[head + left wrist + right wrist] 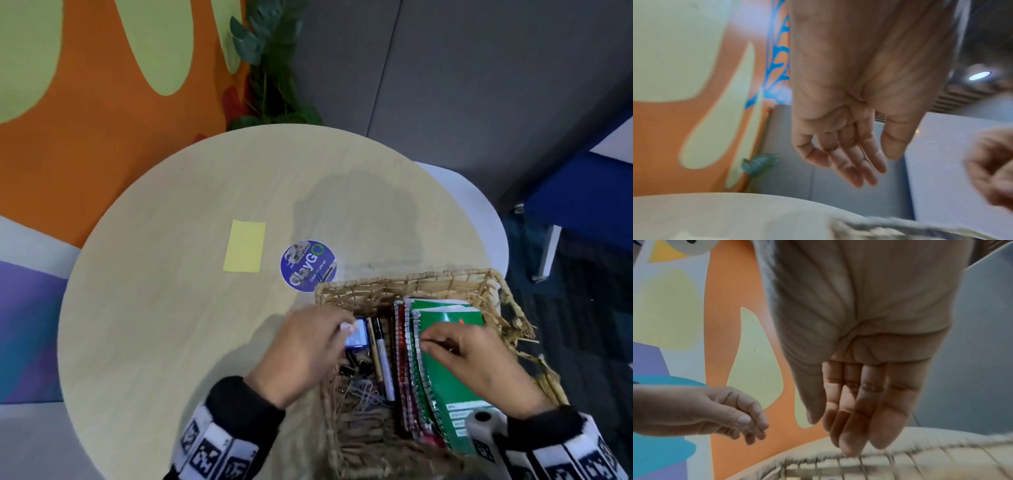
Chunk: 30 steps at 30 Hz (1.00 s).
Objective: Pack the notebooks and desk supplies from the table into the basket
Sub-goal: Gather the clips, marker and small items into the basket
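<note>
A wicker basket (411,278) stands at the table's near right. It holds a stack of spiral notebooks with a green one (448,373) on top. Beside them lie pens (382,359), black binder clips (352,368), paper clips (366,394) and a small blue box (357,337). My left hand (342,329) hovers over the basket's left side near the blue box, with relaxed, empty fingers (857,175). My right hand (432,340) rests on the green notebook, its straight fingers (851,434) above the weave (920,459). A yellow sticky-note pad (245,246) lies alone on the table.
The round wooden table (171,325) bears a purple round sticker (307,265) just behind the basket. A leafy plant (270,65) stands past the far edge by the orange wall. A white chair (479,219) sits to the right.
</note>
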Tool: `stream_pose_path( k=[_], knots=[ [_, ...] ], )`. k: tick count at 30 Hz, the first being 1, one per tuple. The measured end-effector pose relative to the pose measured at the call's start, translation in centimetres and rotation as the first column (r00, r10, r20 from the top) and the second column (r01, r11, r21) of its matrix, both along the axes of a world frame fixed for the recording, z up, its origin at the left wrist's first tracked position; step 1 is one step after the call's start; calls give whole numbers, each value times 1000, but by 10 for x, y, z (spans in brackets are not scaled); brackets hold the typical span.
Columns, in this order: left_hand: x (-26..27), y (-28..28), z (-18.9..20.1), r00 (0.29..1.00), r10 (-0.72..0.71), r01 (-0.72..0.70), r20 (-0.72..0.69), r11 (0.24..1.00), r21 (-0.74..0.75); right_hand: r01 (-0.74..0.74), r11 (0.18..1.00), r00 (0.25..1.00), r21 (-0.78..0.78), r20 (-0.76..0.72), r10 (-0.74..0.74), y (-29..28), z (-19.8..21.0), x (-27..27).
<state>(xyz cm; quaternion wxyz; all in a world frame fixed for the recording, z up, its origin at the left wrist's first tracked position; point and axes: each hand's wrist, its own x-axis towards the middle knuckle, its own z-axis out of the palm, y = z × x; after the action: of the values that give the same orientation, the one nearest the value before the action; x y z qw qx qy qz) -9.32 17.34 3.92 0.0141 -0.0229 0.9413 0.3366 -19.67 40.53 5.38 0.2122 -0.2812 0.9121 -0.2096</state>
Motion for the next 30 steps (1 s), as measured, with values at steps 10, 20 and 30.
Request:
stream_pose_path(
  k=[10, 20, 30],
  knots=[
    [-55, -164, -83, 721, 676, -668, 154, 736, -110, -411, 889, 877, 201, -180, 446, -155, 2, -133],
    [-107, -177, -117, 495, 806, -718, 324, 590, -369, -852, 269, 377, 449, 170, 910, -247, -91, -140],
    [-107, -191, -125, 496, 776, -730, 390, 616, -296, -849, 138, 293, 510, 237, 926, -249, -104, -134]
  ],
)
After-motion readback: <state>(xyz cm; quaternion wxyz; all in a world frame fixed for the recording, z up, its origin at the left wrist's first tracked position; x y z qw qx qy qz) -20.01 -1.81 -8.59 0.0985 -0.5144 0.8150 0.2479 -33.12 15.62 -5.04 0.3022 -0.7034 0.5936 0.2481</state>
